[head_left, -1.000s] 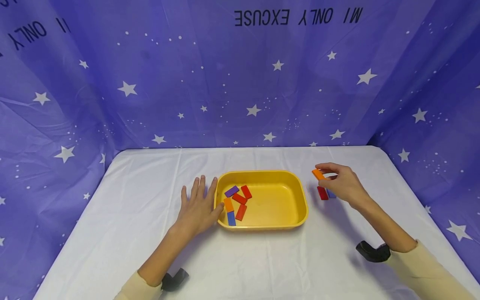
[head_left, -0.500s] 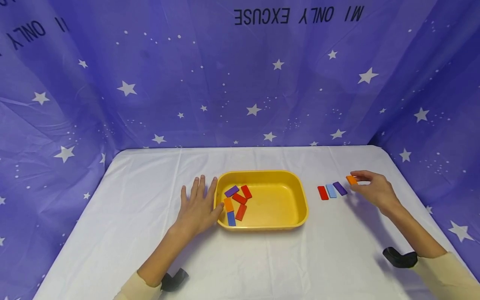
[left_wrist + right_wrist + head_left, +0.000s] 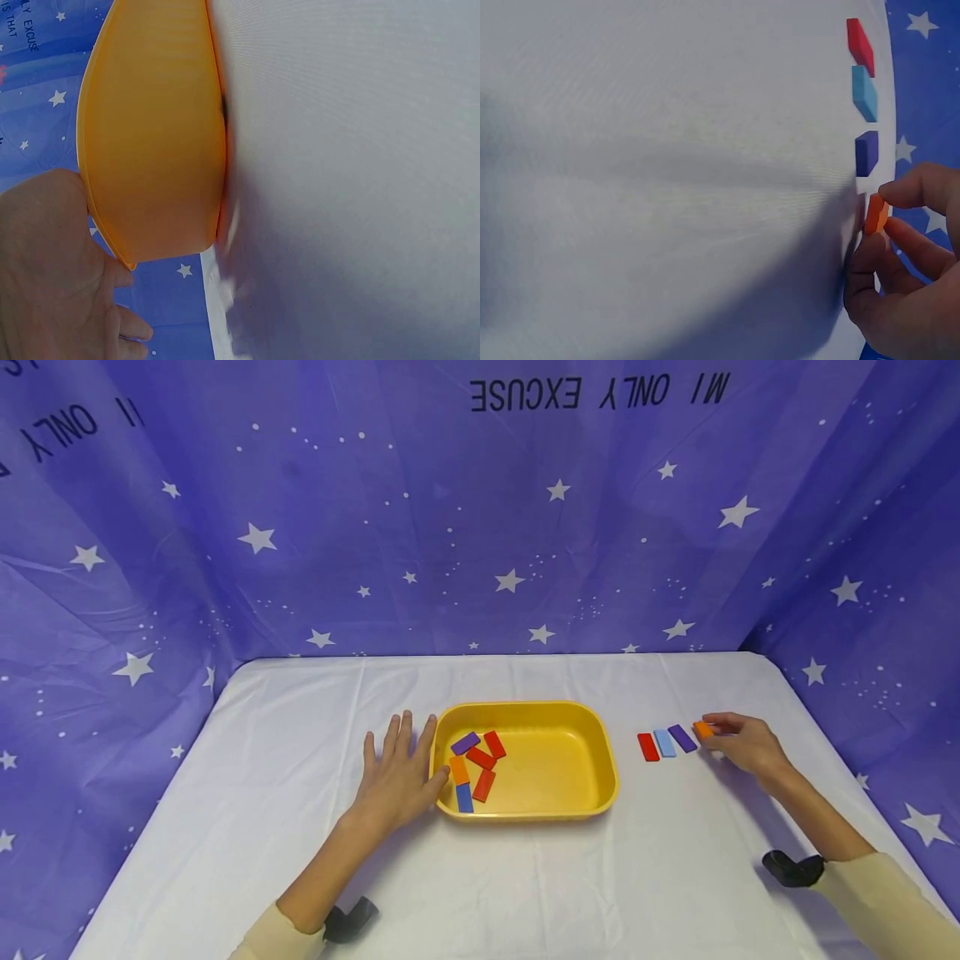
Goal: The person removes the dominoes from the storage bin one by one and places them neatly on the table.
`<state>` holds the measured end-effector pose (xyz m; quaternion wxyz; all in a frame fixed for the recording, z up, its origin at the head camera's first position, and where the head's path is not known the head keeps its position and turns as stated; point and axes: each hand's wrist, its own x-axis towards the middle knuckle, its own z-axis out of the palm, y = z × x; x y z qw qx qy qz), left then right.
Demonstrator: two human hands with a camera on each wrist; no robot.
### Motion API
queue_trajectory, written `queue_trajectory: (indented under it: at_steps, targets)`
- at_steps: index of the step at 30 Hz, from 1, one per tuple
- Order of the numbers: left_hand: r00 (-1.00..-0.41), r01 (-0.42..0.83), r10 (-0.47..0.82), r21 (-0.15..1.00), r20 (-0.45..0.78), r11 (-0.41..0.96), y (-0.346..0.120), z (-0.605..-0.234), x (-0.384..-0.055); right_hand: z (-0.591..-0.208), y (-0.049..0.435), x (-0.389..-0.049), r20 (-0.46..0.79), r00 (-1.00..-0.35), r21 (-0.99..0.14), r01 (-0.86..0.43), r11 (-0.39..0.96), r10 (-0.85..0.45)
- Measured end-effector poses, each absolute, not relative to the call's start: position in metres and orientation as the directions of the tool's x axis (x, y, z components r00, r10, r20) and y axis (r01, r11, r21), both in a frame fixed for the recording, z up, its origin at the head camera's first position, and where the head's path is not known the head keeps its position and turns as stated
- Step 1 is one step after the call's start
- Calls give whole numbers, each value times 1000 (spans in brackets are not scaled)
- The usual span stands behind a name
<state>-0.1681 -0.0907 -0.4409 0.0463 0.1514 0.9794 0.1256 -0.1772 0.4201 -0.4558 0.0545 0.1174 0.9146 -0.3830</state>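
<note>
My right hand [image 3: 750,750] pinches an orange block [image 3: 877,214] between thumb and fingertips, at or just above the cloth. To its left lie a purple block [image 3: 682,738], a light blue block [image 3: 664,743] and a red block [image 3: 648,747], side by side in a row. My left hand [image 3: 395,781] rests against the left rim of a yellow tray [image 3: 607,768], fingers spread and straight, thumb over the edge. Inside the tray's left part lie several red blocks [image 3: 483,785], a purple block [image 3: 466,743], an orange block [image 3: 459,770] and a blue block [image 3: 464,798].
A white cloth [image 3: 540,885] covers the table. Behind it and at both sides hangs a purple curtain [image 3: 450,527] with white stars. Black bands [image 3: 792,868] are at both wrists.
My right hand has carried the orange block rightward from above the row to its right end, then lowered it towards the cloth. My left hand and the tray have stayed put.
</note>
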Motion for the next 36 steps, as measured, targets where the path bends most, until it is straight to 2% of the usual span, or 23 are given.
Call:
queue_trajectory:
  at_steps: [13, 36]
  targets:
    - [-948, 294, 316, 259, -47, 920, -91, -442, -168, -463, 412, -179, -126, -977, -642, 213, 737, 173]
    - [-948, 291, 313, 248, -54, 924, -92, -442, -169, -458, 402, -174, -119, -977, -617, 214, 757, 179]
